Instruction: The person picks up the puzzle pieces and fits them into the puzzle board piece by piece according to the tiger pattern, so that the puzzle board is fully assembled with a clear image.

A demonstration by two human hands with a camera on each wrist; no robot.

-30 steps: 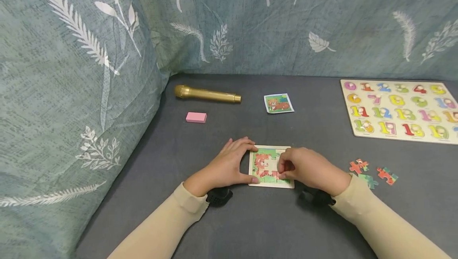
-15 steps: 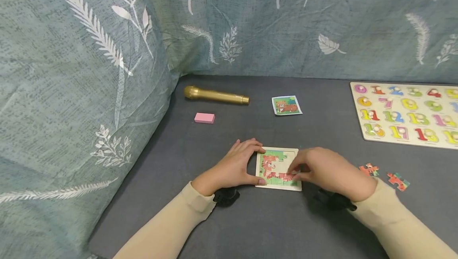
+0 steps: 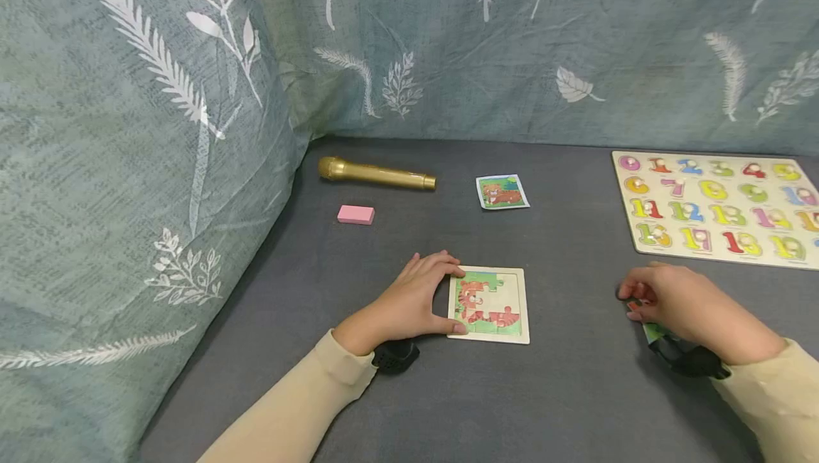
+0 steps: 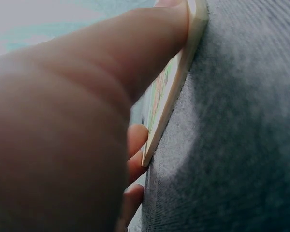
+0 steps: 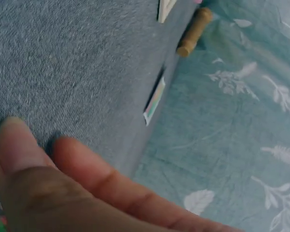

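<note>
lying at lower centre, one puzzle tray (image 3: 525, 306) (judged light, stiff, best taken by its rim), left hand (image 3: 409, 303) gripping its left corners, thumb spread from fingers; lower right, right hand (image 3: 684, 306) curled over puzzle pieces (image 3: 653, 333), pinch unclear.

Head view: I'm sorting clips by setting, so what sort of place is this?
Probably a play table screened with cloth: the puzzle, number board and leaf-print cloth suggest it.
</note>
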